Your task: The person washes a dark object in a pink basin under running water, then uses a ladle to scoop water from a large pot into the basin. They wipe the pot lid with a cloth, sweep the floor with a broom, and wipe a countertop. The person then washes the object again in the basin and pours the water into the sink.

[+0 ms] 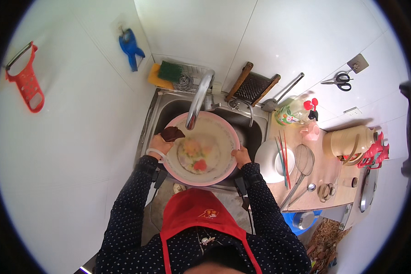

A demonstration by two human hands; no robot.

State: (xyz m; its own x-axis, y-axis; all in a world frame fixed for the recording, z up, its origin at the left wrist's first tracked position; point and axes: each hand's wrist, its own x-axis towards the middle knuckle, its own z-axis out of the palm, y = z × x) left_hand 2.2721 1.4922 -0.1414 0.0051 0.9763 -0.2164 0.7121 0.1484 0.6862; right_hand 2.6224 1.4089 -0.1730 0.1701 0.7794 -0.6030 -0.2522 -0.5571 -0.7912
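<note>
A large round basin (236, 135) with a pink rim rests over the sink. Cloudy liquid fills it, and a flower pattern shows through at the bottom. At the basin's left side, my left hand (160, 143) is closed on a dark brown, cloth-like piece (172, 134). Whether these fingers also hold the rim, I cannot tell. On the opposite side, my right hand (242, 156) grips the rim, with the fingertips toward the inside. The curved metal faucet (200, 100) hangs over the basin's far edge.
The steel sink (258, 119) surrounds the basin. Sponges (165, 74) and a steel scrubber (184, 81) sit behind it, beside a wood-framed grater (252, 86). On the right-hand counter are white bowls (266, 160), chopsticks (286, 159), a strainer (304, 160), bottles (293, 113) and a beige thermos (349, 141).
</note>
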